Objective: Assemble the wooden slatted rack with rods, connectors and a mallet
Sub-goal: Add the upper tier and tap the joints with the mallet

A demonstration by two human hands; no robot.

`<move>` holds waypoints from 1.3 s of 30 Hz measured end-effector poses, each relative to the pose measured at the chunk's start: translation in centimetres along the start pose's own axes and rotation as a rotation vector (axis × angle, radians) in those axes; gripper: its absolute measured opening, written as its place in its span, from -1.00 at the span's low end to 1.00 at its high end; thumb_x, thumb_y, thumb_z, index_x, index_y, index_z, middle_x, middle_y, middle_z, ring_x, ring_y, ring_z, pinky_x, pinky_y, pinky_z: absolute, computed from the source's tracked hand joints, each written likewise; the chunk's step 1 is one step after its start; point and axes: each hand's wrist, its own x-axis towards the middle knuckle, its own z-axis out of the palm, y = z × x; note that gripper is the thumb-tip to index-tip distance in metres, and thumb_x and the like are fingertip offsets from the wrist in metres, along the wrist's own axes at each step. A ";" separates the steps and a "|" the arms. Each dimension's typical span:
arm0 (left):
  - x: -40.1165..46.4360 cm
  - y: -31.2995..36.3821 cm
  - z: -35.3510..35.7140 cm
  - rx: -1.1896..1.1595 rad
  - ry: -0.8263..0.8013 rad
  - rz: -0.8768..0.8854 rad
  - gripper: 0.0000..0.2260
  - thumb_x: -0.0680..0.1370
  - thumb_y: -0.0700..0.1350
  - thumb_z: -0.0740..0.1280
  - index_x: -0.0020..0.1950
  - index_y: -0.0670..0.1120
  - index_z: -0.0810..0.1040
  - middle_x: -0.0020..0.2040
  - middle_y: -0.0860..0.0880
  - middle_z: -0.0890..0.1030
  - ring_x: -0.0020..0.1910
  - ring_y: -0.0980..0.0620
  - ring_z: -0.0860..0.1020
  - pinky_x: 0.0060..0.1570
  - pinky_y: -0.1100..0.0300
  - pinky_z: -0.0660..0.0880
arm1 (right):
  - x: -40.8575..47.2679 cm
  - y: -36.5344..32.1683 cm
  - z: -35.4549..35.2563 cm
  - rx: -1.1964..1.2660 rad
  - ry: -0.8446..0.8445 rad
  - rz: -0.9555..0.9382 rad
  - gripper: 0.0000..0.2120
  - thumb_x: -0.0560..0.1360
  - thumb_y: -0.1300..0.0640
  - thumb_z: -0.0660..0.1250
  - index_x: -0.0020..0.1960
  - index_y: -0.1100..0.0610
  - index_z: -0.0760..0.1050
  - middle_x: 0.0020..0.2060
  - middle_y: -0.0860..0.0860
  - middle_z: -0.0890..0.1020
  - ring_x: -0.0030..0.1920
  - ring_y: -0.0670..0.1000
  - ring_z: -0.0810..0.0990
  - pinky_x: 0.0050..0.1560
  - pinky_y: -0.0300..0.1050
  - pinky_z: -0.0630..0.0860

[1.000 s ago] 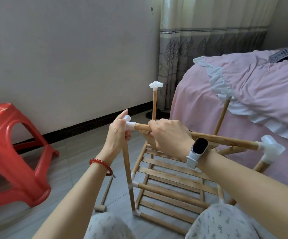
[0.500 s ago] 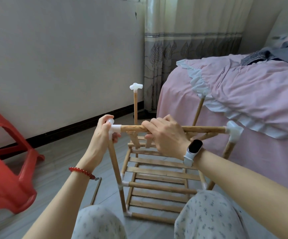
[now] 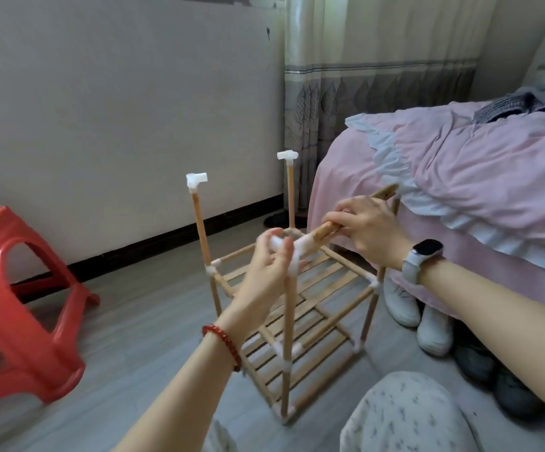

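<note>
Just ahead of the left hand point(image 3: 269, 256) stands the half-built rack point(image 3: 294, 298), on the floor between a red stool point(image 3: 20, 308) and a pink bed point(image 3: 460, 190). The left hand's fingers curl around the white corner connector point(image 3: 297, 247) capping the nearest upright post point(image 3: 286, 337); motion blur hides exactly how the thumb sits, but the grip looks like a brace, holding the joint steady so the post does not lean while force comes from the side. Off to its right, the right hand point(image 3: 368, 230) is wrapped over a wooden rod point(image 3: 346, 213) whose near end meets that connector, while its far end points toward the bed's edge. That hand sits close to the joint, probably to push or twist the rod straight into the socket without bending it.

Beyond the left hand, two more posts rise from the lower slatted shelf, each topped by a white connector: one to its left point(image 3: 196, 181), one farther back point(image 3: 287, 155). Both have open sockets, so the top frame seems barely begun. Whether the rod is fully seated cannot be told through the blur. No mallet shows. Shoes point(image 3: 417, 318) sit under the bed, below the right wrist.
</note>
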 end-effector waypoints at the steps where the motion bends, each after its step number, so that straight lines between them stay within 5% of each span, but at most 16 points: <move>1: 0.5 -0.2 1.3 0.021 -0.027 0.005 -0.55 0.42 0.21 0.18 0.25 0.07 0.29 0.12 -0.08 0.48 -0.06 -0.02 0.59 -0.05 0.04 0.58 | -0.3 1.0 -0.1 0.039 0.001 0.106 -0.73 0.41 0.18 0.37 0.11 0.06 0.61 0.05 0.14 0.57 0.09 0.22 0.52 0.10 0.17 0.37; 4: 2.1 -1.4 5.3 0.152 -0.042 0.053 -0.59 0.53 0.25 0.18 0.23 0.01 0.36 0.07 -0.06 0.50 -0.03 -0.03 0.56 0.05 -0.07 0.56 | -1.3 3.1 -1.0 0.345 -0.051 0.385 -0.66 0.53 0.34 0.16 0.22 0.16 0.56 0.24 0.14 0.45 0.26 0.11 0.41 0.32 -0.08 0.29; 6: 3.4 -2.2 7.9 0.276 -0.022 0.124 -0.52 0.52 0.28 0.15 0.25 -0.05 0.43 0.15 -0.09 0.51 0.09 -0.04 0.53 0.14 0.00 0.50 | -1.5 4.1 -2.8 0.638 -0.131 0.581 -0.65 0.57 0.42 0.08 0.28 0.27 0.49 0.22 0.06 0.44 0.13 -0.09 0.43 0.16 -0.31 0.36; 8: 4.5 -2.5 10.3 0.412 -0.001 0.195 -0.57 0.60 0.14 0.13 0.32 -0.11 0.44 0.18 -0.09 0.47 0.12 0.03 0.45 0.11 0.35 0.35 | -1.7 4.7 -4.9 0.812 -0.152 0.736 -0.67 0.61 0.35 0.08 0.31 0.30 0.44 0.03 0.12 0.51 -0.09 -0.07 0.46 -0.08 -0.28 0.46; 10: 5.2 -2.1 12.6 0.508 -0.022 0.250 -0.65 0.64 0.01 0.12 0.35 -0.12 0.42 0.12 -0.09 0.40 0.10 0.01 0.38 0.03 0.34 0.30 | -1.6 4.9 -7.1 0.728 -0.198 0.782 -0.68 0.63 0.26 0.09 0.31 0.27 0.45 -0.08 0.15 0.47 -0.09 0.06 0.42 -0.05 -0.06 0.48; 14: 5.7 -1.4 12.3 0.612 -0.092 0.293 -0.63 0.61 0.04 0.20 0.40 -0.01 0.40 0.07 -0.02 0.34 0.15 -0.01 0.38 0.14 0.18 0.33 | -0.7 4.1 -9.9 0.362 -0.272 0.679 -0.70 0.61 0.23 0.10 0.20 0.30 0.52 0.02 0.31 0.56 -0.11 0.14 0.50 -0.12 -0.06 0.40; 17: 5.8 -1.8 6.9 0.649 0.052 0.376 -0.74 0.57 0.00 0.28 0.20 -0.05 0.56 0.02 0.04 0.42 0.06 0.09 0.44 0.03 0.31 0.37 | 0.5 2.0 -9.7 0.166 -0.258 0.579 -0.69 0.60 0.18 0.09 0.24 0.13 0.52 0.29 0.13 0.49 0.33 0.09 0.39 0.29 -0.08 0.28; 19: 5.1 -2.0 2.5 0.640 0.216 0.433 -0.86 0.56 -0.09 0.30 0.04 -0.11 0.59 -0.10 0.07 0.44 -0.11 0.16 0.47 -0.11 0.42 0.39 | 1.4 -0.3 -7.8 0.182 -0.272 0.469 -0.69 0.61 0.16 0.09 0.26 0.11 0.51 0.25 0.04 0.54 0.31 0.04 0.42 0.33 -0.09 0.28; 22: 4.1 -2.2 -3.8 0.617 0.523 0.382 -0.92 0.56 -0.17 0.29 -0.07 -0.17 0.53 -0.19 0.05 0.43 -0.25 0.19 0.42 -0.22 0.47 0.35 | 2.2 -3.6 -1.5 0.216 -0.500 0.344 -0.71 0.61 0.10 0.10 0.25 0.09 0.49 0.15 0.04 0.58 0.15 0.06 0.53 0.18 -0.01 0.46; 25: 4.1 -2.6 -7.8 0.544 0.670 0.246 -0.85 0.56 -0.10 0.29 0.08 -0.13 0.45 0.01 -0.05 0.43 -0.19 0.15 0.42 -0.06 0.19 0.45 | 0.2 -5.3 6.8 -0.018 -0.833 0.241 -0.69 0.60 0.04 0.12 0.28 0.08 0.44 0.15 0.08 0.56 0.09 0.12 0.56 0.06 0.05 0.54; 28: 5.1 -2.7 -9.7 0.453 0.572 0.145 -0.55 0.57 0.00 0.29 0.42 -0.03 0.26 0.32 -0.05 0.29 0.17 0.06 0.39 0.13 0.16 0.38 | -2.0 -5.8 12.4 -0.310 -0.997 0.103 -0.69 0.60 0.05 0.12 0.29 0.10 0.40 0.24 0.13 0.49 0.19 0.19 0.48 0.13 0.08 0.45; 30: 6.5 -2.4 -10.4 0.379 0.451 0.109 -0.45 0.59 0.04 0.25 0.51 0.05 0.10 0.43 -0.02 0.20 0.32 0.07 0.31 0.17 0.19 0.33 | -1.9 -5.8 14.0 -0.397 -0.965 0.069 -0.68 0.63 0.16 0.04 0.33 0.11 0.39 0.30 0.13 0.42 0.27 0.18 0.41 0.16 0.09 0.37; 33: 9.3 -2.1 -11.2 0.338 0.308 0.094 -0.55 0.63 0.06 0.14 0.50 0.06 0.14 0.36 -0.04 0.34 0.23 0.05 0.42 0.05 0.30 0.34 | -0.9 -5.2 15.0 -0.399 -0.887 0.110 -0.67 0.61 0.25 0.03 0.32 0.12 0.38 0.27 0.14 0.40 0.22 0.19 0.44 0.05 0.07 0.41; 36: 10.8 -2.4 -11.4 0.301 0.305 0.130 -0.70 0.66 -0.01 0.08 0.37 -0.03 0.34 0.18 -0.05 0.47 -0.02 0.01 0.55 0.03 0.18 0.49 | -0.4 -4.6 15.3 -0.326 -0.862 0.132 -0.70 0.58 0.24 0.08 0.28 0.13 0.39 0.22 0.13 0.39 0.11 0.19 0.52 -0.11 0.02 0.40; 39: 10.6 -3.0 -11.0 0.250 0.337 0.152 -0.77 0.67 -0.09 0.05 0.27 -0.06 0.38 0.04 0.10 0.44 -0.11 0.06 0.51 -0.01 0.13 0.50 | 0.0 -4.3 14.8 -0.282 -0.753 0.116 -0.69 0.57 0.22 0.12 0.29 0.09 0.38 0.20 0.10 0.42 0.16 0.16 0.48 0.00 0.03 0.40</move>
